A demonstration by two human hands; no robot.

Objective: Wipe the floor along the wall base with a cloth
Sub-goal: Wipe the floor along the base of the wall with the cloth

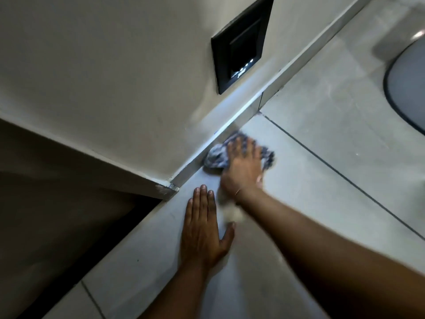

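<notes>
A crumpled blue-and-white checked cloth [216,156] lies on the light grey floor tiles [310,180], pushed up against the skirting [232,125] at the foot of the beige wall [115,88]. My right hand [243,166] presses flat on the cloth with fingers spread, and it is motion-blurred. My left hand [203,229] rests palm down on the floor nearer to me, fingers together, holding nothing. A whitish blur shows on the floor between the two hands.
A black square wall plate [239,42] with small lights sits above the skirting. The wall ends at a chipped corner [169,188] beside a dark opening [57,215] on the left. A dark-rimmed rounded object [404,79] stands at the right edge.
</notes>
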